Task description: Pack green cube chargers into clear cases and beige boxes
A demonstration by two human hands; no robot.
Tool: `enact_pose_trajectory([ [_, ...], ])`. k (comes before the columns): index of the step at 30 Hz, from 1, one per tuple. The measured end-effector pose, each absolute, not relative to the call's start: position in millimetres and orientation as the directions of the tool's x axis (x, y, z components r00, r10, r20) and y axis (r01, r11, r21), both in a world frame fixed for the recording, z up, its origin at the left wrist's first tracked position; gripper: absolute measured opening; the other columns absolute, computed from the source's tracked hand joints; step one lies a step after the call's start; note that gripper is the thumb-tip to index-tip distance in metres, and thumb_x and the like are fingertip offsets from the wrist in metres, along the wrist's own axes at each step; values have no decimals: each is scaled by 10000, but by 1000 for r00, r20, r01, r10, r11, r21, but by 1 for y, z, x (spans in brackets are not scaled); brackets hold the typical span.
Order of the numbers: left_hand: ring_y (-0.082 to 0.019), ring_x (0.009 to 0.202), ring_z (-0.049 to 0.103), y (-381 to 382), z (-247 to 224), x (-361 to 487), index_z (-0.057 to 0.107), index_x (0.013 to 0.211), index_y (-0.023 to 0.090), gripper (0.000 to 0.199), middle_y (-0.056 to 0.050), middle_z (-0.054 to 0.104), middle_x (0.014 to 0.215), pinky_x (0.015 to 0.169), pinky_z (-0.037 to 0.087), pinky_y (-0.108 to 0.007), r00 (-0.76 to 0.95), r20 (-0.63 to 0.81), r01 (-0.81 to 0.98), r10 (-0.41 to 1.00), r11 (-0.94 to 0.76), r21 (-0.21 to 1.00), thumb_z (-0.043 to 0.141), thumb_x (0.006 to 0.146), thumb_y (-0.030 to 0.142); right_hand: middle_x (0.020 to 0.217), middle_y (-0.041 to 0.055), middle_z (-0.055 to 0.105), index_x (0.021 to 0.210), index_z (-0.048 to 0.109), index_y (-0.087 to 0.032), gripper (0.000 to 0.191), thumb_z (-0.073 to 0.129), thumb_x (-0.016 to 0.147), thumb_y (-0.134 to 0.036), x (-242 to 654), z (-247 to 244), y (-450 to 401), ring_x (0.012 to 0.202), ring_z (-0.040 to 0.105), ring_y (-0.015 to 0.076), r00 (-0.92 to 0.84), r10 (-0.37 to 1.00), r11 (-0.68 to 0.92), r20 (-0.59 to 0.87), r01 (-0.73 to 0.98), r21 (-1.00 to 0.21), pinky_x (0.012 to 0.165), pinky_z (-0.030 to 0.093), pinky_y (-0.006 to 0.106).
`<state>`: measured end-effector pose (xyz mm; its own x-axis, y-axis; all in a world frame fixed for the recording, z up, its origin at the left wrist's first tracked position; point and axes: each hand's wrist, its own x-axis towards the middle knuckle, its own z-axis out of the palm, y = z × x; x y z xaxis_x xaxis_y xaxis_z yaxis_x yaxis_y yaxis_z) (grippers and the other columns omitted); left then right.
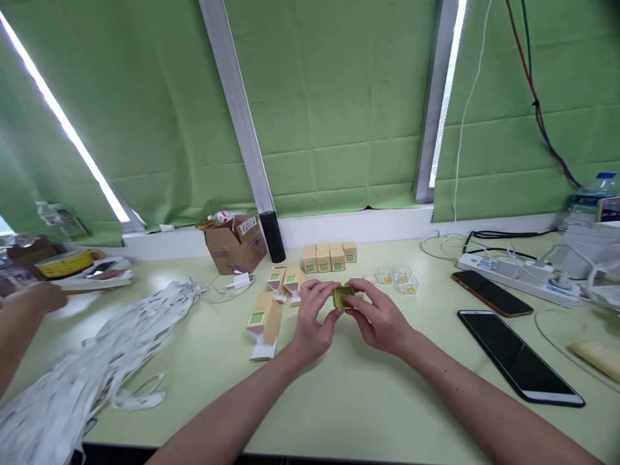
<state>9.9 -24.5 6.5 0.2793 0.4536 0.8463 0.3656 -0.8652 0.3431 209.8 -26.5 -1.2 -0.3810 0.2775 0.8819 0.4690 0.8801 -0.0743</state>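
Note:
Between both hands, above the middle of the table, is a small square yellow-green container. My left hand pinches its left side, and my right hand grips the right side with fingertips at its opening. What lies inside is too small to make out. Left of my hands are open kraft paper boxes with green labels, the nearest box lying with its white flap spread. Behind them stands a group of closed kraft boxes. Several clear plastic cups with yellow bits inside sit beyond my right hand.
A heap of white straps covers the left, near another person's hand. A cardboard box and black cylinder stand at the back. On the right lie two phones, the nearer phone below a power strip.

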Motion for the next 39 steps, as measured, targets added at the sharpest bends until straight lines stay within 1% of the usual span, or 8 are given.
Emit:
enact_pose_trajectory([
  [15,-291,1165,555,-25,6,10,619,1370,251,390,-120,713,1227,1013,460,-510,261,855,384,448,-861,334,644,983,211,1294,198,585,1281,588,-212,346,485,994,-49,208,0,-26,1109,661,274,-367,243,888,898,457,-53,804,634,433],
  [20,-292,1163,569,-24,6,10,627,1374,255,382,-124,715,1229,1012,471,-505,263,850,358,456,-865,353,632,993,245,1308,191,639,1447,487,-224,481,530,990,-79,208,-4,-27,1253,648,309,-318,286,890,904,438,-127,953,631,501],
  [25,-258,1100,614,-23,5,11,640,1338,246,370,-112,693,1156,956,528,-430,165,805,312,570,-804,506,665,983,345,1440,183,609,1533,391,-261,588,572,991,-122,206,-5,-29,1387,578,323,-251,340,896,906,377,-232,969,637,507],
  [29,-217,991,662,-20,3,12,692,1142,209,283,-93,693,1070,901,550,-368,71,714,264,697,-703,660,682,965,430,1490,189,560,1538,399,-268,622,606,970,-121,205,-4,-31,1426,522,341,-237,393,892,889,332,-306,896,652,469],
  [31,-202,908,671,-19,2,12,697,1040,196,291,-75,710,969,834,552,-338,40,663,249,747,-650,717,676,959,475,1496,185,552,1535,417,-277,618,597,967,-111,204,-4,-32,1351,577,330,-238,413,886,879,328,-328,868,654,457],
  [34,-185,783,677,-17,4,12,673,897,186,357,-48,717,831,730,541,-306,11,594,230,805,-580,782,676,935,541,1473,170,560,1497,476,-299,572,570,971,-95,202,-6,-31,1018,702,249,-242,452,867,859,345,-360,845,657,459],
  [36,-176,706,684,-17,6,12,646,826,185,409,-38,718,774,677,534,-295,23,543,207,840,-535,819,676,919,582,1428,155,582,1464,517,-307,543,563,969,-90,202,-8,-30,825,691,192,-236,476,856,847,347,-384,834,659,460],
  [39,-173,603,685,-18,8,12,617,764,187,469,-23,700,670,612,509,-284,57,457,182,888,-459,869,670,903,632,1361,143,615,1415,565,-300,494,566,964,-100,201,-8,-29,714,665,162,-211,507,841,836,331,-427,791,665,446],
])
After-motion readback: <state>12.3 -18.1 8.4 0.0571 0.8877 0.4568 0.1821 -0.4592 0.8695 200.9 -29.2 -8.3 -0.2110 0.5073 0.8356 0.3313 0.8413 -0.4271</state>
